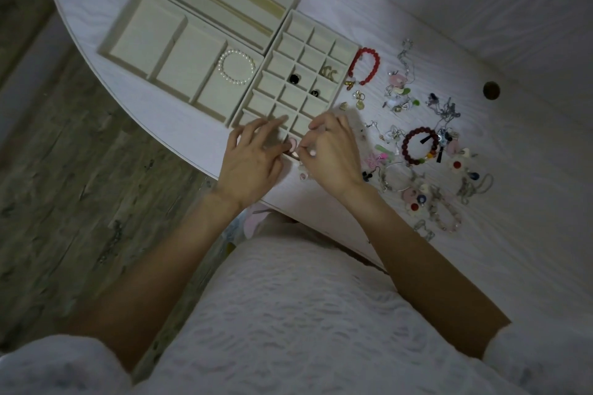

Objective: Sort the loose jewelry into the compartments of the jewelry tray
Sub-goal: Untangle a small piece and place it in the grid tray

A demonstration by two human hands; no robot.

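White table (481,170), round hole (491,90), grey wood-grain floor (64,170)

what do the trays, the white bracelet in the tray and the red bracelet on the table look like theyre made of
Trays: beige with a matte, soft-looking surface, likely velvet or fabric lining over a stiff frame.
White bracelet: small round glossy white beads, pearl-like; real or imitation cannot be told.
Red bracelet: larger round, smooth red beads, perhaps stone, glass or plastic.
Table: white with a wood-grain pattern, possibly laminate.
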